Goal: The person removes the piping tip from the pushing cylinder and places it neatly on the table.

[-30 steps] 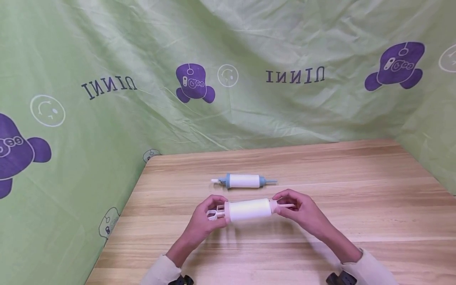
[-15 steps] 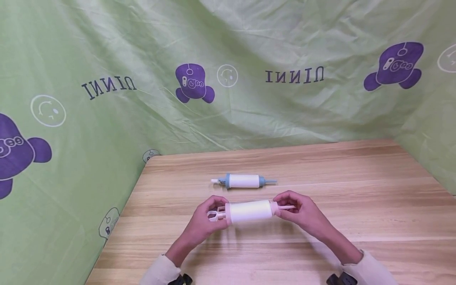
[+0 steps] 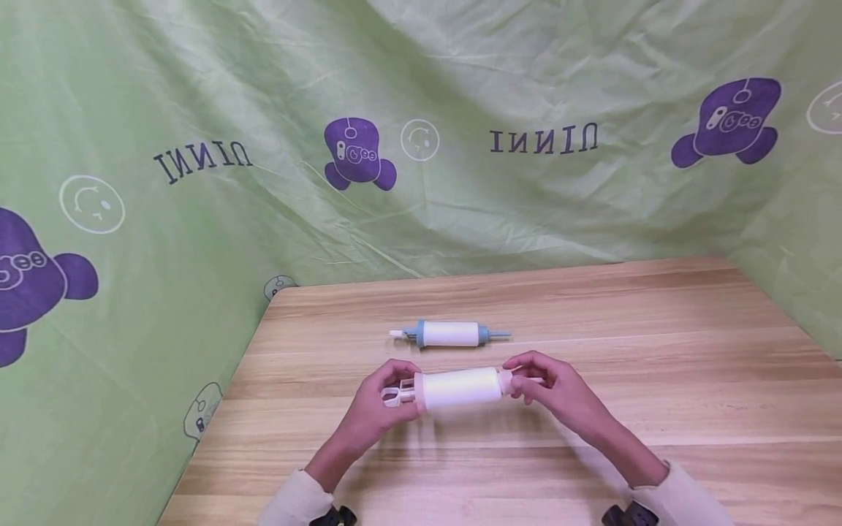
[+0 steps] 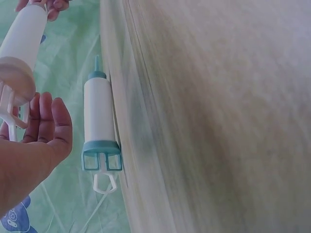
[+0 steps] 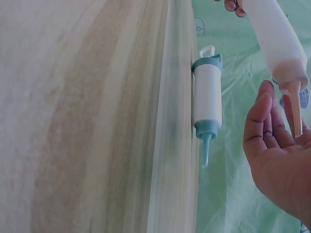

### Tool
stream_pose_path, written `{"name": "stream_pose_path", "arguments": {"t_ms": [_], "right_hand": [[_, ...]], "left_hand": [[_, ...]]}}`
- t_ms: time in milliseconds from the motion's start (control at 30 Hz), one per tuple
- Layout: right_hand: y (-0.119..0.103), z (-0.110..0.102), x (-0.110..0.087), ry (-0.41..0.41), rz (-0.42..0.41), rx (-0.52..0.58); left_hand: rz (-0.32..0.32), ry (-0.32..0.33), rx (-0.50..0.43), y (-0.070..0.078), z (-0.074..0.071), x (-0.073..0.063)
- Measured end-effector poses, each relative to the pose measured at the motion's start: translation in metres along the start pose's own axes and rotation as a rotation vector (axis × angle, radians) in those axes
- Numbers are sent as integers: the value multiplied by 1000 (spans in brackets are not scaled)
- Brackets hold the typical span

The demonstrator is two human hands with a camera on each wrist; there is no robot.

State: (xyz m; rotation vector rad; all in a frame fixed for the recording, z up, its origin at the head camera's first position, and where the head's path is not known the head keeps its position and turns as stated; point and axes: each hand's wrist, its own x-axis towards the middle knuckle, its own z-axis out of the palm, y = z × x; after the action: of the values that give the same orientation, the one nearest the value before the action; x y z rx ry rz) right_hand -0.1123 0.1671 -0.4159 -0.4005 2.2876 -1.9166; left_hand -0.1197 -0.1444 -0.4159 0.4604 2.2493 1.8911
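A pink-and-white syringe (image 3: pixel 462 388) is held level above the table between both hands. My left hand (image 3: pixel 378 409) grips its pink collar, thumb on the near side, with the white loop handle inside the curve of the fingers. At the opposite end my right hand (image 3: pixel 555 387) pinches the pink nozzle cap, and its fingers partly cover the thin tip. The right wrist view shows that nozzle (image 5: pixel 294 104) pointing down past the fingers. Just beyond lies a blue-and-white syringe (image 3: pixel 452 334) on the table, untouched, its handle to the left and its tip to the right.
The wooden table (image 3: pixel 631 329) reaches back to a green printed cloth (image 3: pixel 460 212), which hangs behind it and along both sides. Dark wrist cameras are strapped near both light sleeves.
The right fingers have shifted around the nozzle end, and the thumb now covers more of the tip. The held syringe moves only slightly. The left hand keeps its grip.
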Motion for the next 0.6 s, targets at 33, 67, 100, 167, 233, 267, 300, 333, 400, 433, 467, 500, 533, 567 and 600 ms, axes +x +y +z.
{"name": "stream_pose_path", "arguments": {"t_ms": [33, 67, 100, 167, 233, 267, 300, 333, 400, 433, 467, 500, 533, 567, 600], "right_hand": [[-1, 0, 0, -2, 2, 1], [-1, 0, 1, -3, -1, 3], [-1, 0, 1, -5, -1, 4], [-1, 1, 2, -7, 9, 7], [-1, 1, 1, -6, 24, 10], [-1, 1, 1, -4, 28, 10], [-1, 1, 1, -1, 28, 6], [-1, 0, 1, 3, 24, 7], [-1, -1, 0, 9, 10, 5], [-1, -1, 0, 12, -1, 3], [0, -2, 0, 14, -14, 2], [0, -2, 0, 17, -24, -1], [1, -2, 1, 18, -30, -1], [1, -2, 1, 18, -34, -2], [1, -2, 1, 18, -37, -2]], "left_hand": [[0, -1, -2, 0, 0, 0], [-1, -3, -2, 0, 0, 0], [-2, -5, 0, 0, 0, 1], [-4, -11, 10, 0, -1, 1], [-1, -19, 19, 0, -2, 2], [1, -26, 23, -1, -2, 3], [3, -32, 29, -1, -2, 3], [5, -38, 32, -1, -2, 3], [8, -48, 39, -1, -2, 4], [9, -51, 43, -2, -2, 4], [9, -54, 48, -2, -1, 5], [11, -55, 53, -2, -1, 5], [13, -56, 54, -2, -1, 5], [14, -57, 55, -2, -1, 5], [15, -57, 56, -2, -2, 6]]}}
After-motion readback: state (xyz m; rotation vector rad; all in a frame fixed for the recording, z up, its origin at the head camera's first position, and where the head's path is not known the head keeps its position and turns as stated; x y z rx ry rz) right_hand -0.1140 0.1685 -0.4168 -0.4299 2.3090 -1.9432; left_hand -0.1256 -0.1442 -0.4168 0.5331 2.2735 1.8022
